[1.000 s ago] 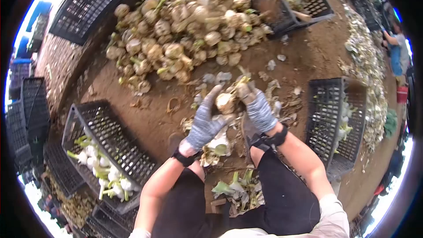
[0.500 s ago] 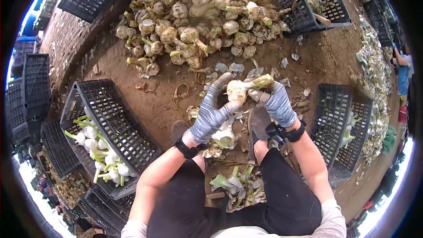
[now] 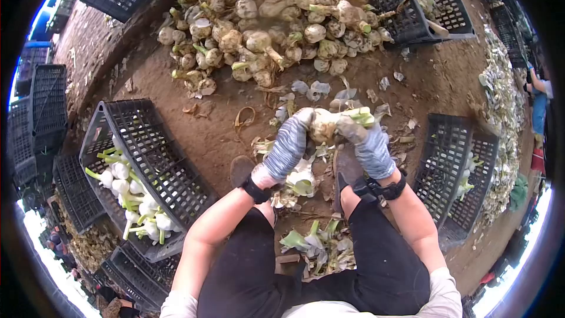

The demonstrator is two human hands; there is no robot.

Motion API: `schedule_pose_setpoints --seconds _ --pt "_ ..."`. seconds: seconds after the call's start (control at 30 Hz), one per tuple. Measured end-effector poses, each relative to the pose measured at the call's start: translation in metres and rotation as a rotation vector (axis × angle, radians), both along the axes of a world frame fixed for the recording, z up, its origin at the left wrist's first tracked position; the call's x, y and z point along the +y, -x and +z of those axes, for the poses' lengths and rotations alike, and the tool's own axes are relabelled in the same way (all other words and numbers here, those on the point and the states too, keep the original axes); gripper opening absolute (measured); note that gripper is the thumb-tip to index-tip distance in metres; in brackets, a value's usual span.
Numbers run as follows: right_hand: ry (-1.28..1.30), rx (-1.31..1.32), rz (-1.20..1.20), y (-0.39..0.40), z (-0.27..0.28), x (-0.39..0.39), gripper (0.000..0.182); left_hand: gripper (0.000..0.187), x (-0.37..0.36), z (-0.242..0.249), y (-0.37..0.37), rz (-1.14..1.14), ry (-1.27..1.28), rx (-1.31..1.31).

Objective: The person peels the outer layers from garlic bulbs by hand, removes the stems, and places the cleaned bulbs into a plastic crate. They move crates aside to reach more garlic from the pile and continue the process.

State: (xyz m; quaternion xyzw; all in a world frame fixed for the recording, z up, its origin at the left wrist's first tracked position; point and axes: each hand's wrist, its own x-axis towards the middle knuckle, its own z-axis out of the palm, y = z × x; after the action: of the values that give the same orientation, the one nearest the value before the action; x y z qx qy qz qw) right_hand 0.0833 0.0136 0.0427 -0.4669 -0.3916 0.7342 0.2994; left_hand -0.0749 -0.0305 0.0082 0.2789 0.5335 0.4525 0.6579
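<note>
A garlic bulb (image 3: 322, 127) with a short green stem is held between both gloved hands, above the shoes. My left hand (image 3: 290, 141) wraps its fingers round the bulb's left side. On the right, my right hand (image 3: 366, 141) grips it where the bulb meets the stem, and the stem end pokes out above the fingers. Both hands wear grey knitted gloves. Beyond them lies a large heap of unpeeled, soil-stained garlic (image 3: 259, 41). Peeled skins and leaf scraps (image 3: 301, 179) lie below the hands, between the feet.
At the left, a tilted black crate (image 3: 159, 159) holds clean white garlic (image 3: 138, 197). Another crate (image 3: 441, 165) with some garlic stands at the right. More crates flank the heap. A strip of skins (image 3: 500, 123) and another person (image 3: 538, 97) are at the far right.
My left hand has closed further round the bulb, and my right fingers have shifted onto the base of the stem. The view has shifted slightly.
</note>
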Motion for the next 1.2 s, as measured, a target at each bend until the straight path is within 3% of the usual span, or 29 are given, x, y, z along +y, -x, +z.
schedule_pose_setpoints --seconds 0.03,0.17,0.23,0.3,0.37,0.43,0.47,0.57,0.63,0.7,0.77,0.8,0.83,0.87,0.9,0.97,1.0,1.1,1.13,1.2 --pt "0.048 0.137 -0.055 0.003 0.002 -0.001 0.033 0.052 -0.001 -0.005 -0.001 -0.004 -0.001 -0.002" --pt "-0.122 -0.040 0.085 -0.004 -0.009 0.005 0.034 0.049 -0.003 -0.015 0.000 0.051 -0.093 0.033" --pt "-0.142 -0.024 0.104 -0.009 -0.011 0.006 0.033 0.049 -0.003 -0.021 0.005 0.009 0.142 -0.184" --pt "-0.118 -0.040 0.109 -0.012 -0.013 0.006 0.032 0.043 -0.005 -0.021 0.007 -0.029 0.143 -0.219" --pt "-0.098 -0.055 0.075 -0.011 -0.019 0.003 0.030 0.048 -0.001 -0.016 -0.006 0.009 0.002 -0.152" --pt "-0.038 0.062 -0.029 -0.012 -0.025 0.000 0.028 0.039 -0.003 -0.004 -0.025 0.073 -0.147 0.030" --pt "-0.051 0.008 -0.031 -0.007 -0.020 -0.003 0.028 0.037 -0.004 -0.003 -0.033 0.174 -0.337 0.109" --pt "-0.165 -0.082 0.010 -0.006 -0.030 -0.011 0.026 0.040 -0.006 -0.005 -0.018 0.197 -0.449 0.222" --pt "-0.139 -0.139 -0.005 -0.012 -0.035 -0.013 0.023 0.023 0.008 -0.015 -0.003 -0.003 -0.353 0.244" --pt "-0.207 -0.214 0.065 -0.013 -0.031 -0.012 0.017 0.043 0.015 0.014 0.024 -0.216 0.357 -0.286" --pt "-0.222 -0.194 0.077 -0.014 -0.032 -0.010 0.019 0.053 0.025 -0.007 0.032 -0.342 0.446 -0.587" --pt "-0.265 -0.191 0.081 -0.016 -0.035 -0.009 0.020 0.053 0.022 -0.015 0.026 -0.341 0.446 -0.585" --pt "-0.308 -0.188 0.082 -0.017 -0.036 -0.009 0.021 0.056 0.019 -0.022 0.015 -0.176 0.326 -0.438" --pt "-0.197 0.035 0.015 -0.013 -0.035 -0.010 0.023 0.062 0.015 -0.029 0.005 -0.014 0.205 -0.290" --pt "-0.196 0.035 0.013 -0.012 -0.036 -0.011 0.023 0.062 0.013 -0.039 -0.002 -0.015 0.206 -0.290" --pt "-0.259 -0.163 0.083 -0.011 -0.041 -0.012 0.022 0.064 0.010 -0.052 -0.011 0.291 -0.091 -0.039" --pt "-0.256 -0.146 0.066 -0.011 -0.042 -0.012 0.022 0.057 0.006 -0.037 0.004 0.084 -0.035 -0.241" --pt "-0.134 -0.060 0.165 -0.019 -0.035 -0.004 0.020 0.053 -0.001 -0.016 -0.003 0.091 -0.106 -0.049" --pt "-0.062 0.009 0.099 -0.015 -0.023 -0.001 0.018 0.056 -0.001 -0.010 0.003 0.045 -0.071 -0.206" --pt "-0.059 -0.109 -0.042 -0.042 -0.061 0.016 0.019 0.058 -0.005 -0.002 0.006 0.002 -0.074 -0.239"
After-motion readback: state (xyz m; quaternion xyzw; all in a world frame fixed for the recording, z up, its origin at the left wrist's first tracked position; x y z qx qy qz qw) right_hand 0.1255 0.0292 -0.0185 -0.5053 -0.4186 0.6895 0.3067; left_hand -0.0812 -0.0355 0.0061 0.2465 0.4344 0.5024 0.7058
